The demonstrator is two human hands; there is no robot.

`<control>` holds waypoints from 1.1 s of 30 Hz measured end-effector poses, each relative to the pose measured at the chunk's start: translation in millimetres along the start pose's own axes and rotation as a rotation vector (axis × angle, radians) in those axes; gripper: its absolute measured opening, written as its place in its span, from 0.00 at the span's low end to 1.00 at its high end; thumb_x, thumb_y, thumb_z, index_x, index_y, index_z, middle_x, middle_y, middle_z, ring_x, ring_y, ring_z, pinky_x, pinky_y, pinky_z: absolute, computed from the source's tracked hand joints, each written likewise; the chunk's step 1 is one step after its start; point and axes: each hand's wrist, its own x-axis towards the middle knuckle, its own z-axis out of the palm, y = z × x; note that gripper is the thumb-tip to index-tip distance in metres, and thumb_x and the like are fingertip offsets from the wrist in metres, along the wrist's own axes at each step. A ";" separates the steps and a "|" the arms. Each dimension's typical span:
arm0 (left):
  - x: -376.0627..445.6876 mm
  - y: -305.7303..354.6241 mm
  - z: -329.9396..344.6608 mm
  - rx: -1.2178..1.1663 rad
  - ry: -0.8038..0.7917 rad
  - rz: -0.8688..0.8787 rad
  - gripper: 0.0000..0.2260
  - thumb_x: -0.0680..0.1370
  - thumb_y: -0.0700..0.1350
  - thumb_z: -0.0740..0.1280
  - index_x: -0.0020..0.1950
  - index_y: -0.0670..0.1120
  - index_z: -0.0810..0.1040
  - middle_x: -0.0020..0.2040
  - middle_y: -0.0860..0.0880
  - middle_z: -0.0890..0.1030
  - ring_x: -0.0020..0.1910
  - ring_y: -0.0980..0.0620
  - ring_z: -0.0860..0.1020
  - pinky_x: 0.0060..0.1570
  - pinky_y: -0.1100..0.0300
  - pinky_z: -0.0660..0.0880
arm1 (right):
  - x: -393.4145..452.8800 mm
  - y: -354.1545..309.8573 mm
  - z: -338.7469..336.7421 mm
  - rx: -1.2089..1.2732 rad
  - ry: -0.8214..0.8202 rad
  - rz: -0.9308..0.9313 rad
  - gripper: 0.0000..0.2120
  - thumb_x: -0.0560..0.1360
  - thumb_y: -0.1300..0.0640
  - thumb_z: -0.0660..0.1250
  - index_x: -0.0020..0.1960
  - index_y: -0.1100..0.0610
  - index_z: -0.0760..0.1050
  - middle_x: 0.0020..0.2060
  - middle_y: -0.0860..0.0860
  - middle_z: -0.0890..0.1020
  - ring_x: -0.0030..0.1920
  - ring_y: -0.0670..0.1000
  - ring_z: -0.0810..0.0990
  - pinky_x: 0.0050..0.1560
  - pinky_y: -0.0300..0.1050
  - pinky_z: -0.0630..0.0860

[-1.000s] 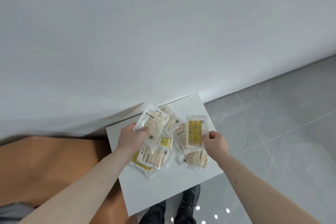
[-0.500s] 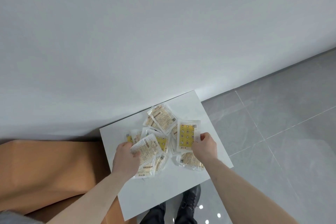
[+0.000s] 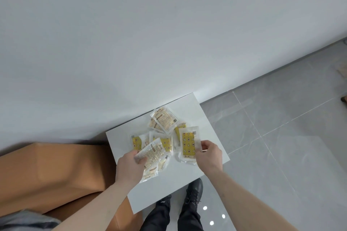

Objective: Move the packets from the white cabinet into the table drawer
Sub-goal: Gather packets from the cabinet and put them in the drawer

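Several clear packets with yellow and tan labels lie in a loose pile (image 3: 165,124) on top of the white cabinet (image 3: 202,118). My left hand (image 3: 130,167) grips a tan-printed packet (image 3: 152,153) at its near end, just above others in the pile. My right hand (image 3: 208,154) pinches the right edge of a yellow-labelled packet (image 3: 188,143), which is lifted off the cabinet top. The table drawer is not in view.
A brown wooden table surface (image 3: 56,170) adjoins the cabinet on the left. A white wall (image 3: 150,33) rises behind. Grey tiled floor (image 3: 281,137) spreads to the right, and my black shoes (image 3: 194,191) stand at the cabinet's near edge.
My left hand pulled its tan packet down from the pile's far side to the near left. My right hand kept its yellow packet and drew it slightly nearer.
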 end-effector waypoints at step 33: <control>-228.5 156.0 -95.5 0.123 -0.013 0.480 0.10 0.78 0.46 0.73 0.58 0.45 0.85 0.52 0.48 0.87 0.51 0.45 0.83 0.46 0.57 0.79 | -276.4 64.0 -190.9 0.260 0.188 0.028 0.08 0.77 0.58 0.67 0.47 0.49 0.85 0.38 0.43 0.85 0.34 0.44 0.81 0.29 0.36 0.72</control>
